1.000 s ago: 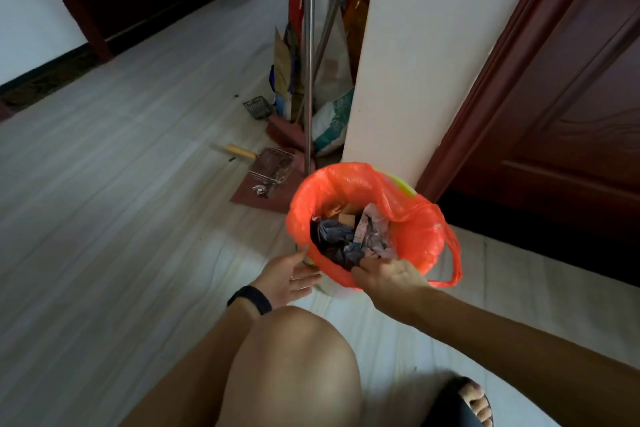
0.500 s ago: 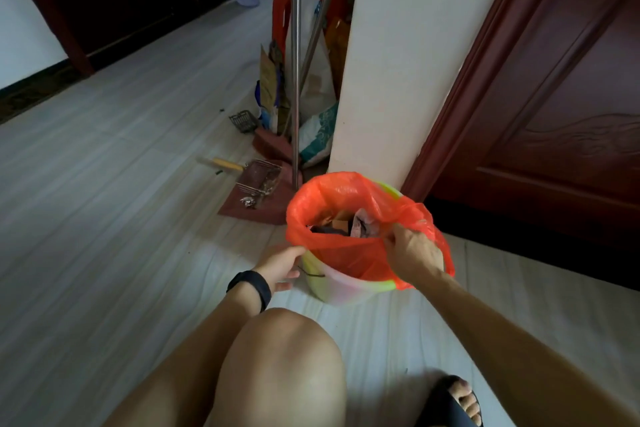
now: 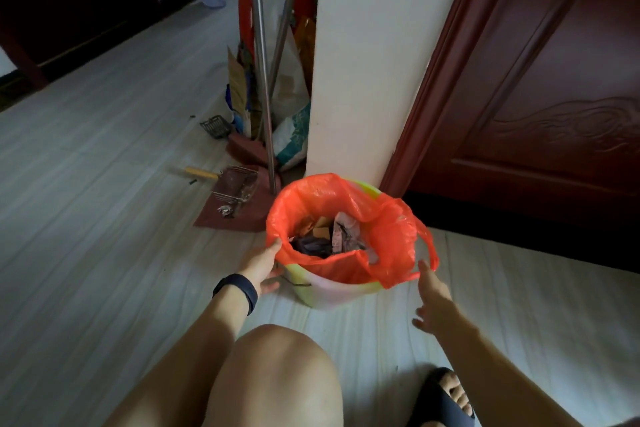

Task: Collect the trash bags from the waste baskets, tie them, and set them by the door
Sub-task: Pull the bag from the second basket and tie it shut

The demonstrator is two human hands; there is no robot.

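Head view looks down on your pale plank floor. The dark red door is at the right, cut off by the frame edge, and a white wall corner is beside it. At the foot of that corner the waste basket stands upright, near the door frame. Most of it is hidden by the orange trash bag folded over its rim, so mainly its pale lower wall shows. The bag's mouth points straight up, and one handle loop hangs at the right side. The trash inside is crumpled and hard to make out.

Your left hand touches the bag's left rim with a straight thumb. Its fingers are loose and grip nothing that shows. Your right hand is spread wide and empty, with the forefinger almost at the handle loop.
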